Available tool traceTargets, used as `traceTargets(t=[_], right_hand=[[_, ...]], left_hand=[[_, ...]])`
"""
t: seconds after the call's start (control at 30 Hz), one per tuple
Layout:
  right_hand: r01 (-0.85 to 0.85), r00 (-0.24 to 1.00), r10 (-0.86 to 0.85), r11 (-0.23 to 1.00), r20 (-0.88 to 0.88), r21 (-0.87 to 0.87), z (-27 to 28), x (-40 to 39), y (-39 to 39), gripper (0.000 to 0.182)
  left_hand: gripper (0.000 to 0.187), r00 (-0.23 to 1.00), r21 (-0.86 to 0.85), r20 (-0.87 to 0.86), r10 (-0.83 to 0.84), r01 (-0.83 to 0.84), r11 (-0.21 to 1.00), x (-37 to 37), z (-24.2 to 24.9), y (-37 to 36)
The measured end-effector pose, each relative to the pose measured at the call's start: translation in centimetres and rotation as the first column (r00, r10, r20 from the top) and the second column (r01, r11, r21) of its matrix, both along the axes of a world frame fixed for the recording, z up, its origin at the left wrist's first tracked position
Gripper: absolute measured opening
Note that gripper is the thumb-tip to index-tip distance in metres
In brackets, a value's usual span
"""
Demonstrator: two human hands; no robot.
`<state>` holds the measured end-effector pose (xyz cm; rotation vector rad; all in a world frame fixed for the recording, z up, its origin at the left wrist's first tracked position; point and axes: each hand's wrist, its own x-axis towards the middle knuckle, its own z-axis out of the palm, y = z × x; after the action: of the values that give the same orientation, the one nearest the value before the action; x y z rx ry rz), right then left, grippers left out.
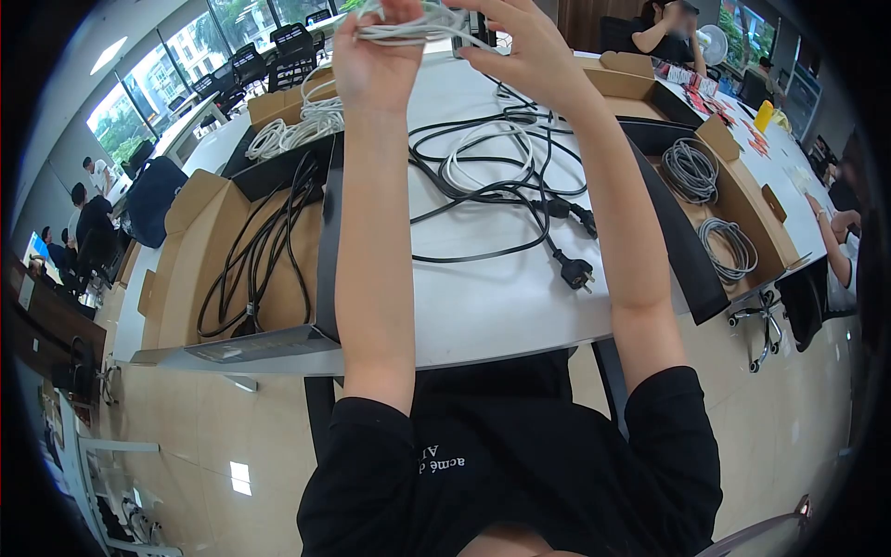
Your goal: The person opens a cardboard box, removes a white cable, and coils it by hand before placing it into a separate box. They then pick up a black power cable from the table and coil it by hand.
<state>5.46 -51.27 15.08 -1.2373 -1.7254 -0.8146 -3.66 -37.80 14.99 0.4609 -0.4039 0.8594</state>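
A bundle of white cable (406,32) is looped at the top edge of the view, and my left hand (382,70) is closed around it. My right hand (531,56) is just to the right, thumb and forefinger apart, with a white strand running from the bundle towards its thumb. The top of the view cuts off some fingers. Below, on the white table, lie tangled black power cords (483,195) with a black plug (575,272). A loop of white cable (455,167) is among them.
On the left, a cardboard box (176,297) holds a black cable bundle (264,251); white cables (311,125) lie in another behind. The right box (770,232) contains grey cable coils (691,172) (729,249). People sit at the far right table and at left.
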Motion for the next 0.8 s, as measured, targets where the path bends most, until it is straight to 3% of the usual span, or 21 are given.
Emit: traceTargets(t=[0.07, 0.1, 0.2, 0.3, 0.43, 0.5, 0.53, 0.63, 0.67, 0.73, 0.8], right_hand=[[0.009, 1.000, -0.008, 0.999, -0.015, 0.038, -0.1, 0.2, 0.2, 0.049], [0.014, 1.000, -0.013, 0.998, -0.024, 0.057, -0.2, 0.3, 0.3, 0.050], [0.112, 0.981, -0.127, 0.988, -0.146, -0.106, -0.3, 1.9, -0.3, 0.042], [0.247, 0.890, -0.302, 0.949, -0.341, -0.195, 0.0, 4.0, -0.5, 0.030], [0.265, 0.840, -0.237, 0.964, -0.488, -0.013, 0.4, 4.7, -1.1, 0.031], [0.246, 0.864, -0.180, 0.966, -0.470, 0.082, 0.6, 4.3, -1.2, 0.027], [0.236, 0.875, -0.153, 0.963, -0.460, 0.130, 0.6, 4.1, -1.3, 0.026], [-0.021, 0.807, 0.112, 0.987, -0.579, 0.161, 0.8, 3.7, -1.3, 0.019], [-0.102, 0.775, 0.192, 0.978, -0.602, 0.181, 0.8, 3.8, -1.3, 0.019], [-0.097, 0.818, 0.172, 0.982, -0.548, 0.163, 0.9, 3.1, -1.2, 0.016], [-0.075, 0.847, 0.127, 0.990, -0.516, 0.121, 1.0, 2.3, -1.3, 0.014]], left_hand=[[0.017, 0.992, 0.053, 0.118, -0.034, 0.028, 0.998, -0.3, -0.7, 2.8], [0.013, 0.925, -0.016, 0.294, -0.240, 0.255, 0.967, -1.1, -0.3, 3.2], [0.015, 0.718, 0.105, 0.470, -0.514, 0.533, 0.840, -3.5, -0.1, 3.4], [0.018, 0.717, 0.437, 0.295, -0.632, 0.487, 0.756, -5.3, 0.6, 4.4], [0.017, 0.741, 0.483, 0.080, -0.667, 0.557, 0.676, -6.0, 0.8, 4.2], [0.016, 0.740, 0.483, -0.040, -0.672, 0.603, 0.635, -5.3, 0.6, 3.8], [0.015, 0.817, 0.506, -0.108, -0.566, 0.535, 0.676, -5.0, 0.4, 3.8], [0.011, 0.946, 0.629, -0.282, -0.159, 0.307, 0.715, -4.2, -0.3, 3.0], [0.010, 0.939, 0.648, -0.343, -0.033, 0.261, 0.716, -3.9, -0.5, 2.5], [0.007, 0.870, 0.693, -0.442, 0.217, 0.178, 0.699, -4.0, -0.6, 0.5], [0.012, 0.836, 0.813, -0.445, 0.322, 0.225, 0.537, -3.4, -1.1, 1.1]])
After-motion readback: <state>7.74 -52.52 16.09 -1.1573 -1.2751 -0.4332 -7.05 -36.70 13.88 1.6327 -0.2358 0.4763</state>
